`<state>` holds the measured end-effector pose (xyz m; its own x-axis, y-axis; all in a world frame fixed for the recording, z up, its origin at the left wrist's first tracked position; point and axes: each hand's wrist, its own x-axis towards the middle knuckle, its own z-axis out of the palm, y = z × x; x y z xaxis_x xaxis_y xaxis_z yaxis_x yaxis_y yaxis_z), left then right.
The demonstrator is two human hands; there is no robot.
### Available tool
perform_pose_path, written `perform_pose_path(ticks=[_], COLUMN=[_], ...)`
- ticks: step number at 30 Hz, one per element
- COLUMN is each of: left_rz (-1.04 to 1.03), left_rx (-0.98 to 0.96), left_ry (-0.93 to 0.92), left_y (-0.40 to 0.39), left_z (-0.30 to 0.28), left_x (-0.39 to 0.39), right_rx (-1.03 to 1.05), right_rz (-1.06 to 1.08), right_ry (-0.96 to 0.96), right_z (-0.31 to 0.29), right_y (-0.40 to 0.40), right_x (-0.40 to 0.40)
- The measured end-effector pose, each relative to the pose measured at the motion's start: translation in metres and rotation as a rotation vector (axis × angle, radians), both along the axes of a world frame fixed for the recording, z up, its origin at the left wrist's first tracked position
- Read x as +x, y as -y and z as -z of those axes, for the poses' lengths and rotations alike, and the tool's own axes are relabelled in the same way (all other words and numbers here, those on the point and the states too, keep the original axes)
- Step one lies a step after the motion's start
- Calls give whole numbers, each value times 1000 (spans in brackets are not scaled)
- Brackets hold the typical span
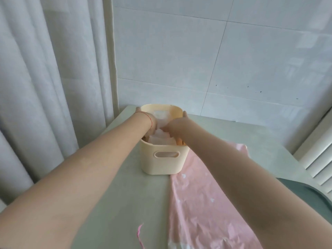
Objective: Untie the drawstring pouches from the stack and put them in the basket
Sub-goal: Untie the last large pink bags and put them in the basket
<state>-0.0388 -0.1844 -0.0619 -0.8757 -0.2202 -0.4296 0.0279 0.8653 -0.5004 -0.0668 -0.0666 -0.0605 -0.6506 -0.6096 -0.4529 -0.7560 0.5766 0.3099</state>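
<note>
Reaching into the basket [164, 164], both hands are pressing pale pouches [161, 139] down; finger posture cannot be determined. One pink pouch [206, 203] is remaining on the worktop [125, 194].

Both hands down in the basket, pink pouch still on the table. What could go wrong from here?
1. The basket looks full of pouches; pushing with the left hand and right hand could let some spring back out.
2. The basket's right edge appears to sit on the pink pouch; pulling that pouch could drag or tip it.
3. The pink cord lies loose near the table front edge and could snag an arm.
</note>
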Motion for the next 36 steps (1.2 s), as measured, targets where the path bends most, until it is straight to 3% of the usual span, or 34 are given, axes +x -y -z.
perform_pose_path(ticks=[2,5,7,13,16,19,21,24,28,31,33,36], left_rz=[-1,-53,-98,-36,27,89,98,79,29,4,-7,-109], left_rx=[49,353,547,1033,1111,1207,1238,1242,1205,1168,1020,859], left_ry=[-16,-97,-185,-937,-1069,-1041,-993,-904,-806,-821,-878,-917], left_y=[-1,3,6,-44,-94,-146,-168,-193,-209,-214,-212,-202], left_z=[-1,-16,-29,-52,-49,-32,-12,27,67,87,98,116], left_x=[7,24,35,66,87,113,126,143,157,167,171,175], right_rx=[-106,-413,-535,-1026,-993,-675,-434,-237,-419,-536,-568,-655], right_rz=[142,324,237,246,298,260,256,263,230,227,278,320], right_ry=[62,60,17,-88,-38,139,293,280,195,-26,-263,-363], right_z=[6,-9,-22,-43,-29,-4,18,55,78,85,92,103], right_y=[-9,-17,-29,-100,-136,-183,-203,-228,-244,-249,-250,-252], right_x=[2,7,9,35,66,103,131,166,179,177,175,179])
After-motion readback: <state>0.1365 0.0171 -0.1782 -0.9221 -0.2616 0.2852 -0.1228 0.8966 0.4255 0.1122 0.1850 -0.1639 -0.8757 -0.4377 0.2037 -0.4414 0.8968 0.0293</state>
